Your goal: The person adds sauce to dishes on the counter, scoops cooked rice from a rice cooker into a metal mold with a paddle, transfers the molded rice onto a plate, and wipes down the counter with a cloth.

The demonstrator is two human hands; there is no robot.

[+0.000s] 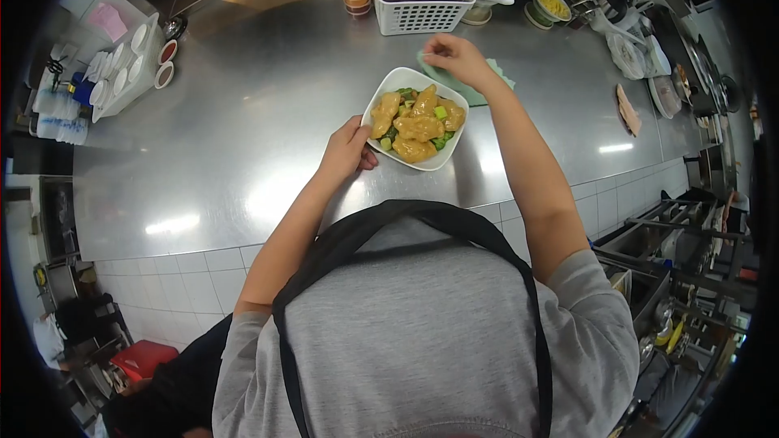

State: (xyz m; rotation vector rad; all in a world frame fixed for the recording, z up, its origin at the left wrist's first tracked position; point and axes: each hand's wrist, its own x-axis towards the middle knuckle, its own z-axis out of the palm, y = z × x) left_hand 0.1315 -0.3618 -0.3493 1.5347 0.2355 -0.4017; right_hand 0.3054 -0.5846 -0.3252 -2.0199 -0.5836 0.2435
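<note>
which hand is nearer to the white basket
Right. The right hand is on the near side of the white basket, by the green cloth; the left hand is farther off, at the bowl's left side.

The bowl (pixel 406 76) is white, the food (pixel 418 127) golden-brown, the cloth (pixel 445 76) green.

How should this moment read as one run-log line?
Left hand: holding white bowl; right hand: at green cloth, contact unclear; bowl: sauced pieces, broccoli

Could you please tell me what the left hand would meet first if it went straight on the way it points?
The white bowl: the left hand is at its left edge, apparently touching, so there seems no gap to cross.
</note>
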